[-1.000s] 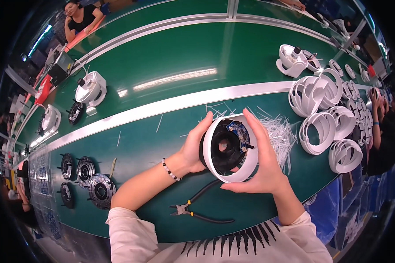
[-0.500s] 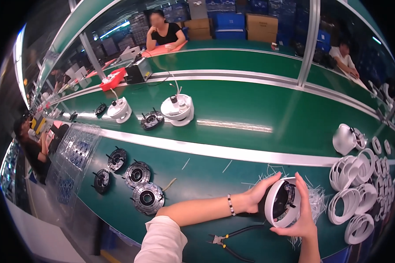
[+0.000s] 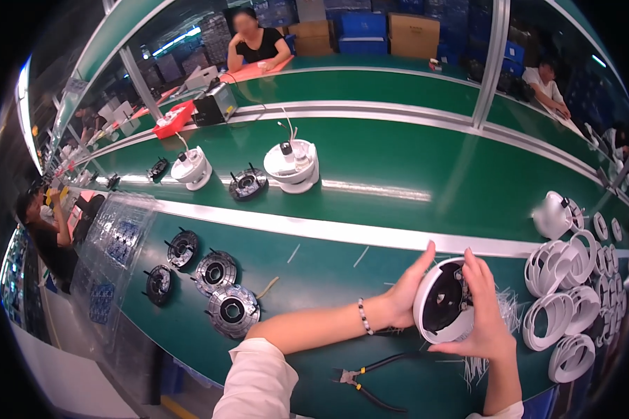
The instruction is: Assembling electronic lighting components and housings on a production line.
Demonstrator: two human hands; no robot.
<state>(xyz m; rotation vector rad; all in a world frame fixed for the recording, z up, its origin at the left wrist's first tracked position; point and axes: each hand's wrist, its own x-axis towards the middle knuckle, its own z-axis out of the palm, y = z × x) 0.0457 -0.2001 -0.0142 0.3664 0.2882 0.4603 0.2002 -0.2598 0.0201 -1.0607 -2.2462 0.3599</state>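
Note:
A round white ring-shaped housing [image 3: 461, 328] with a black disc-shaped part [image 3: 442, 299] inside is held up above the bench between both hands. My left hand [image 3: 404, 297] grips its left side, palm against the rim and thumb pointing up. Around the right side is my right hand [image 3: 488, 314], its fingers over the upper rim and thumb under the lower edge. Part of the inside is hidden by my right fingers. Below the housing lie wire cutters [image 3: 356, 376] with black and yellow handles, jaws apart. Thin white plastic strips [image 3: 507, 311] are heaped behind my right hand.
Black round parts [image 3: 234, 311] lie left on the green bench [image 3: 314, 279]. White rings [image 3: 573, 356] are piled at the right. Beyond a pale rail stand white domed units [image 3: 291, 167] on a green belt. Co-workers sit [image 3: 257, 45] across and at the left.
Both hands have lifted the housing slightly, tilting it so that more of the black inside shows. My right fingers have moved over its upper rim. The camera view has shifted a little.

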